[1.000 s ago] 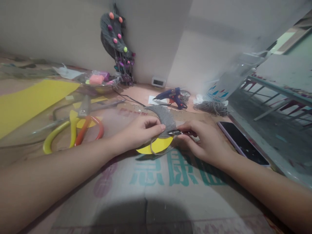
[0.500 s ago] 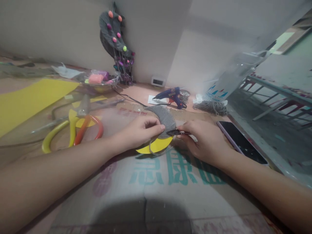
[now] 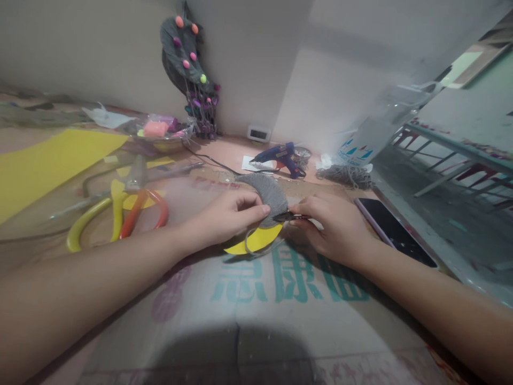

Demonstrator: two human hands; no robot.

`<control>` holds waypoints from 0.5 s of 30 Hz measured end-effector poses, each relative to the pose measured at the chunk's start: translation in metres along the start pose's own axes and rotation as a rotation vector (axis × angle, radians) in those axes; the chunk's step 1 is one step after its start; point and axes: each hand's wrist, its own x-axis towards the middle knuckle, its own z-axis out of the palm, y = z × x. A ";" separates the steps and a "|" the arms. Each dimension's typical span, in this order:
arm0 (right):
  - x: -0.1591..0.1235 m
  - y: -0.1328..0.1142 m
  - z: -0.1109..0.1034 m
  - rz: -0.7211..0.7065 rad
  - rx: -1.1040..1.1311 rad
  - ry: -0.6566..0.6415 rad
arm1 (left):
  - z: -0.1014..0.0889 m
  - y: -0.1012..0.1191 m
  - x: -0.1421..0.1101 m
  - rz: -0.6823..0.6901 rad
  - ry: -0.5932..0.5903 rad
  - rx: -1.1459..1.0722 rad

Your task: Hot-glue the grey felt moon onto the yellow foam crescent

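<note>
My left hand (image 3: 234,215) pinches a crescent (image 3: 269,191) wrapped in grey yarn, the thumb lying on top of it. Bare yellow paper (image 3: 260,238) shows along the crescent's lower part, and a loop of grey yarn hangs over it. In my right hand (image 3: 332,227) is a small dark pointed tool (image 3: 284,216), gripped between thumb and fingers. Its tip touches the wrapped yarn near the lower right edge. The tool's handle is mostly hidden by my fingers, so its exact kind is unclear.
A blue glue gun (image 3: 280,158) lies behind the crescent, near a grey yarn bundle (image 3: 347,175). Yellow-and-red-handled pliers (image 3: 117,214) rest at left, a phone (image 3: 396,231) at right. A decorated grey crescent (image 3: 182,51) hangs against the wall. Printed cardboard (image 3: 200,331) covers the table.
The view has shifted very slightly. Both hands keep their hold, with the tool's tip still against the yarn-wrapped crescent.
</note>
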 end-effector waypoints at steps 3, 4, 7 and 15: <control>0.001 0.001 0.000 -0.020 -0.001 0.003 | 0.000 0.001 0.000 0.011 -0.006 0.009; 0.001 0.001 0.000 -0.026 -0.005 0.004 | 0.000 0.001 0.000 0.012 -0.006 0.006; 0.001 0.001 0.000 -0.032 -0.017 -0.005 | 0.001 0.001 -0.001 0.005 -0.007 -0.005; -0.001 -0.003 0.002 0.035 0.020 -0.009 | 0.001 -0.001 0.001 0.000 -0.007 0.000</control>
